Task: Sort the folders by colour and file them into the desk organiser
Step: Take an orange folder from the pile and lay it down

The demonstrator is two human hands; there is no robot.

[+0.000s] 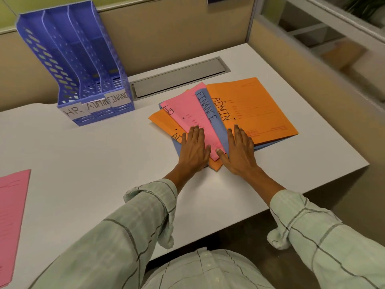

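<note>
A fanned pile of folders lies on the white desk [83,163]. On top at the right is an orange folder marked ADMIN [256,109]. Beside it a blue FINANCE folder [210,109] shows as a strip, then a pink HR folder [187,115], with another orange folder [164,122] and a blue one underneath. My left hand [194,149] lies flat, fingers spread, on the pink and lower orange folders. My right hand [239,149] lies flat on the blue and top orange folders. The blue desk organiser [83,65], with three slots labelled HR, ADMIN and FINANCE, stands at the back left with nothing visible in its slots.
A separate pink folder [12,215] lies at the desk's left edge. A grey cable-tray lid [179,78] is set into the desk behind the pile. Partition walls close the back and right. The desk's front edge runs diagonally near my body.
</note>
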